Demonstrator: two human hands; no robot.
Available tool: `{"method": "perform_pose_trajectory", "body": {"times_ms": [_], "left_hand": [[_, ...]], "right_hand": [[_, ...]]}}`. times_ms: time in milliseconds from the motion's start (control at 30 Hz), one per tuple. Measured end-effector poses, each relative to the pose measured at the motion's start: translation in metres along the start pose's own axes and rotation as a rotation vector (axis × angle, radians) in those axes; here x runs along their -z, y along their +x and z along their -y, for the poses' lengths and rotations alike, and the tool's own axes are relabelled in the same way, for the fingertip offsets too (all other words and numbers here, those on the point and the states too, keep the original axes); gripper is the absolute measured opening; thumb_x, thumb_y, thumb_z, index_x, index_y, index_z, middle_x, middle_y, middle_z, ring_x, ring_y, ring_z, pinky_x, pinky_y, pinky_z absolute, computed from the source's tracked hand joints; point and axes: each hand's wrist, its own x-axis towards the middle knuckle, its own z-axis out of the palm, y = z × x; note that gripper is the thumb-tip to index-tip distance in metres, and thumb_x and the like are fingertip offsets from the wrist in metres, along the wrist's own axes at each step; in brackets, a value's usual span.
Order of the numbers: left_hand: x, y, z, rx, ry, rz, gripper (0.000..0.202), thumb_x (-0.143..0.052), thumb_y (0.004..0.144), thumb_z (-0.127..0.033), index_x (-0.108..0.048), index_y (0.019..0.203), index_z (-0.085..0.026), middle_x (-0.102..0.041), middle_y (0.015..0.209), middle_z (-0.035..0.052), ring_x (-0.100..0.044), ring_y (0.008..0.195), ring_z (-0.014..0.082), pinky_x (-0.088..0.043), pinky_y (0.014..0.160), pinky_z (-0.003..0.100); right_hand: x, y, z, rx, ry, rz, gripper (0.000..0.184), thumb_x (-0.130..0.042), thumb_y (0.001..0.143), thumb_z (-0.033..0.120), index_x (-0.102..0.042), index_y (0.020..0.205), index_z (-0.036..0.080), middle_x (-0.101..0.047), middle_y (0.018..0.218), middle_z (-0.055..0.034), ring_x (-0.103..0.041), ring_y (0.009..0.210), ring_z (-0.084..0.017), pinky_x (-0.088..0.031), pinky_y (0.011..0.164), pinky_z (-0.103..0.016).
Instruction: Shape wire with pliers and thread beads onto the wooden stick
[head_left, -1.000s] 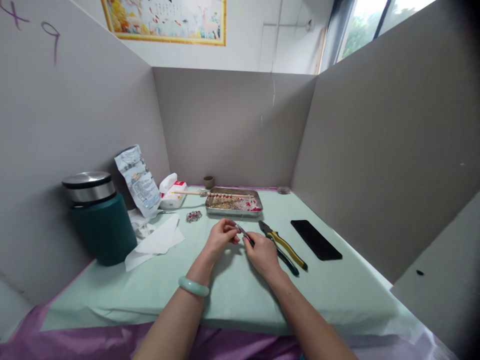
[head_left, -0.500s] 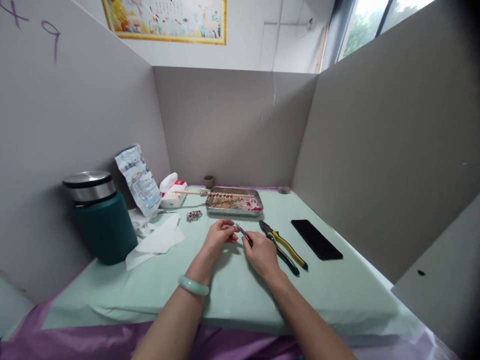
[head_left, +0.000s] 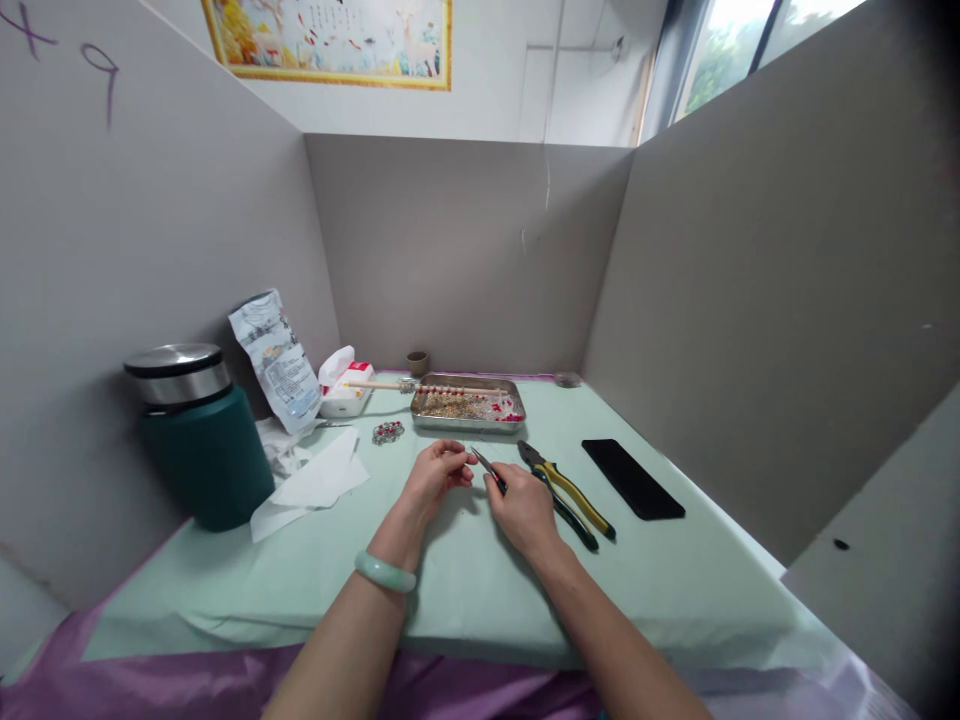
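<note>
My left hand (head_left: 440, 472) is closed in a pinch above the green cloth; what sits between its thumb and forefinger is too small to make out. Just to the right, my right hand (head_left: 525, 505) grips small pliers (head_left: 486, 464), their narrow metal tip pointing at the left fingertips. Most of the pliers' handle is hidden in my palm. Beyond the hands stands a metal tray (head_left: 466, 428) holding gold, clear and red beads. Across the tray lies a wooden stick (head_left: 382, 385) with beadwork wound along it. A small beaded chain (head_left: 388, 432) lies left of the tray.
Larger combination pliers (head_left: 574, 495) lie right of my right hand, with a black phone (head_left: 634, 479) past them. At left are a green flask (head_left: 202, 450), a foil pouch (head_left: 277, 360), tissues (head_left: 346, 395) and white paper (head_left: 311, 485). Grey partitions (head_left: 472, 250) enclose the table.
Both hands keep nearly the same place and grip. My left hand has shifted very slightly, and a small gap shows between its fingertips and the pliers' tip.
</note>
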Motion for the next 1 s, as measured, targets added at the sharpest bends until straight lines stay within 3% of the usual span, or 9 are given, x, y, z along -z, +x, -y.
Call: {"method": "perform_pose_trajectory", "body": {"times_ms": [367, 733, 1000], "left_hand": [[0.0021, 0.0009, 0.0008, -0.013, 0.009, 0.013, 0.02, -0.066, 0.07, -0.017, -0.053, 0.084, -0.014, -0.066, 0.071, 0.0042, -0.058, 0.049, 0.0098, -0.048, 0.048, 0.021], [0.0014, 0.0014, 0.0009, -0.007, 0.052, 0.036, 0.023, -0.073, 0.066, -0.022, -0.057, 0.078, -0.011, -0.066, 0.072, 0.0057, -0.059, 0.05, 0.0099, -0.05, 0.049, 0.022], [0.0021, 0.0037, 0.0026, -0.026, 0.102, -0.052, 0.018, -0.069, 0.069, -0.021, -0.057, 0.077, -0.012, -0.065, 0.071, 0.0049, -0.06, 0.051, 0.0097, -0.05, 0.048, 0.021]], "right_hand": [[-0.0019, 0.0002, -0.0061, 0.024, 0.303, 0.039, 0.022, -0.049, 0.087, 0.029, -0.066, 0.094, 0.017, -0.067, 0.085, -0.0056, -0.059, 0.08, -0.018, -0.041, 0.073, -0.025], [-0.0022, -0.0021, -0.0049, 0.02, 0.26, 0.045, 0.024, -0.046, 0.089, 0.029, -0.065, 0.098, 0.017, -0.067, 0.088, -0.0062, -0.059, 0.083, -0.018, -0.041, 0.076, -0.026], [-0.0031, -0.006, -0.0033, 0.032, 0.139, -0.006, 0.021, -0.046, 0.089, 0.027, -0.063, 0.096, 0.016, -0.066, 0.087, -0.0064, -0.058, 0.085, -0.018, -0.038, 0.077, -0.025]]}}
